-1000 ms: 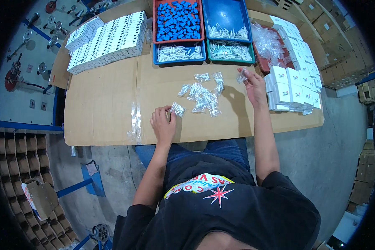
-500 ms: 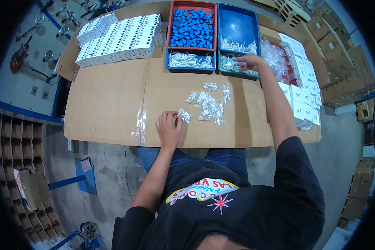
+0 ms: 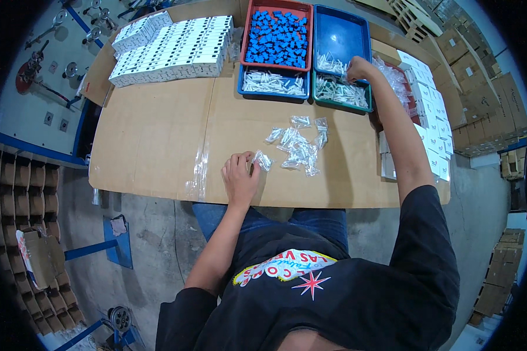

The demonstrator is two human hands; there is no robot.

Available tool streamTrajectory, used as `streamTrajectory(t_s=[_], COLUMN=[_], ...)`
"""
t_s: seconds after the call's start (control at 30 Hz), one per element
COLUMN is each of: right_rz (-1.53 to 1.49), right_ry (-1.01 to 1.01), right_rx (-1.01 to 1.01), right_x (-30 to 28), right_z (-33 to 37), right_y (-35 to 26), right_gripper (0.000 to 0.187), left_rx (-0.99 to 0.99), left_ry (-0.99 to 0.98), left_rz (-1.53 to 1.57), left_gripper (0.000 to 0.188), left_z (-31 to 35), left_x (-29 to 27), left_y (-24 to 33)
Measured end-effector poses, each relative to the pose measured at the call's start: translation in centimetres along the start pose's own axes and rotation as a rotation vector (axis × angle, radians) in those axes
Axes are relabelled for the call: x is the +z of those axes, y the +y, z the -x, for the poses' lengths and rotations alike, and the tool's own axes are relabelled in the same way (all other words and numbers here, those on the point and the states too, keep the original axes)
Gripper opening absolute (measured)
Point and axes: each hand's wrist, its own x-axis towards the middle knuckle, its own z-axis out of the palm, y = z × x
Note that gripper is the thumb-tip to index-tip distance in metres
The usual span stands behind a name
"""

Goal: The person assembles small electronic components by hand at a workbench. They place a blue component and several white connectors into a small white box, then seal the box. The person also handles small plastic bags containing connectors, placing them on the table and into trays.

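My left hand (image 3: pixel 240 178) rests near the table's front edge, its thumb and fingers closed on the edge of a small clear plastic bag (image 3: pixel 263 161) with white pieces inside. To the right of it lies a loose pile of similar filled bags (image 3: pixel 298 149). My right hand (image 3: pixel 362 69) is over the right side of the trays, where the blue tray (image 3: pixel 341 32) meets the green tray (image 3: pixel 362 109). Its fingers are curled and point down; what they hold, if anything, is hidden. Slim white pieces (image 3: pixel 341 90) fill the green tray, and more lie in the blue one.
A red tray (image 3: pixel 310 35) of blue plugs stands at the back, above a blue tray of white pieces (image 3: pixel 272 83). White boxes are stacked at the far left (image 3: pixel 175 50) and along the right side (image 3: pixel 430 111). Clear plastic bags (image 3: pixel 395 82) lie beside my right forearm.
My right hand has lifted from the green tray's white pieces and moved slightly right and away from me, its fingers now curled. The left hand stays at the small bag.
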Motion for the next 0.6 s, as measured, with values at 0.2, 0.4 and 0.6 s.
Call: streamTrajectory(t_s=[0.2, 0.4, 0.6], right_rz=[-0.435, -0.470, -0.281], right_ry=[-0.018, 0.383, 0.673], right_rx=[0.258, 0.552, 0.272], right_x=[0.4, -1.2, 0.4], right_z=[4.5, 7.4, 11.1], right_y=[4.0, 15.8, 13.4], right_gripper=[0.037, 0.043, 0.045], left_rx=[0.014, -0.016, -0.158], left_ry=[0.002, 0.018, -0.036], left_rz=[0.003, 0.133, 0.403], left_gripper=[0.016, 0.014, 0.018], left_z=[0.3, 0.2, 0.2], left_x=[-0.4, 0.6, 0.7], left_y=[-0.3, -0.7, -0.2])
